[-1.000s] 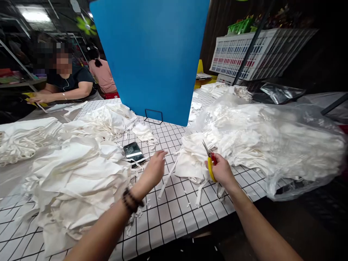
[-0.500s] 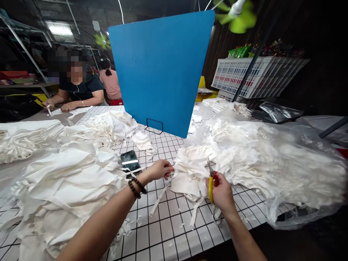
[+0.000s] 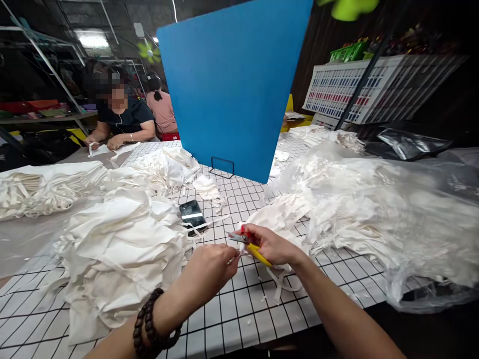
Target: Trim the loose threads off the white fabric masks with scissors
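My right hand (image 3: 276, 244) is closed around scissors with red and yellow handles (image 3: 259, 254); the blades point left, just above my left fingertips. My left hand (image 3: 212, 267), wearing dark beads at the wrist, pinches a narrow white fabric strap (image 3: 242, 247) close to the blades. Whether the blades touch the strap, I cannot tell. Beyond my right hand lies white cloth (image 3: 282, 212), and strap ends (image 3: 279, 294) hang out below that hand onto the grid-patterned tabletop (image 3: 219, 319).
On the left is a big heap of white cloth pieces (image 3: 123, 244), with a phone (image 3: 192, 215) beside it. A clear plastic bag of white pieces (image 3: 377, 214) fills the right. A blue board (image 3: 235, 94) stands ahead. Another person (image 3: 125, 119) sits at the far left.
My right hand has brought the scissors left and turned the blades leftward, next to my left hand. The left hand has come nearer to me and now pinches a strap. The view has shifted slightly.
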`<state>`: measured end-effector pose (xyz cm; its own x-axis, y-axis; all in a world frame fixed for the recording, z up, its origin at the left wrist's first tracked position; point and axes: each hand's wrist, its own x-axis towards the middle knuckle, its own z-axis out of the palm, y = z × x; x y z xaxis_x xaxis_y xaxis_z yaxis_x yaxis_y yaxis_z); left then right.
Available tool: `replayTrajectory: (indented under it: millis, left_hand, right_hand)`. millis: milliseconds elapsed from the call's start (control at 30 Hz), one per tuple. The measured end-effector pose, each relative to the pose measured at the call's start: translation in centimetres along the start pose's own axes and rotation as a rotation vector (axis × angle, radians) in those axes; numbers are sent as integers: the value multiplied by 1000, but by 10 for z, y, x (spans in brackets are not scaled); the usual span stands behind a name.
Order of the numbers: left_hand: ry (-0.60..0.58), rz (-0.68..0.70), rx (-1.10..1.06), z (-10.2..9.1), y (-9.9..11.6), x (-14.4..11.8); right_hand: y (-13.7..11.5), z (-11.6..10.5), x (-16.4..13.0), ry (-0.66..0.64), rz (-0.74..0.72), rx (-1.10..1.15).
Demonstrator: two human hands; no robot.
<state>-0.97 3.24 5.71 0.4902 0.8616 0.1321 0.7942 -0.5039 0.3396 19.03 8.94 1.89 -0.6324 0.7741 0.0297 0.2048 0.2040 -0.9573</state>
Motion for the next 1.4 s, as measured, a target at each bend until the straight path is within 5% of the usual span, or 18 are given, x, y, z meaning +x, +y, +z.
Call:
replayTrajectory:
  millis: [100,233,333,433,533,700,800,900,1067,1267,1400]
  left_hand:
    - [103,-3,235,-9,-8,-6]
    - [367,-86,397,-28,-15,1]
    - [638,-73,408,-42,-6,12]
    - [861,-7,338,-43,12,18]
    - [782,-112,107,-22,24,12]
    - [-100,-415,-1043,44,26,-11]
    - [-371,-527,-1752,72,29,-25]
    - [-344,-640,-2102,83,34,-31]
    - [-107,-671,-2007,83,37,-29]
    - [22,-557,-1834,76,35,-30]
    - [8,-554,-1796,72,36,-33]
  right_hand:
    - [5,-13,23,-37,77,-85]
    - [-10,-36,37,213,67,-118]
    - [-41,-45,35,630,-91,-155]
    - [-60,-40,21,1157,-405,-343]
    - [-45,-26,-2,1340,-499,-562]
    - [19,10,-36,1106,-145,-333]
    - [42,28,-45,1058,-10,-199]
    - [50,35,-45,1042,23,-127]
    - [47,28,-49,935,55,-47]
    - [15,29,-75,400,120,210]
    - [-4,33,-84,239,101,209]
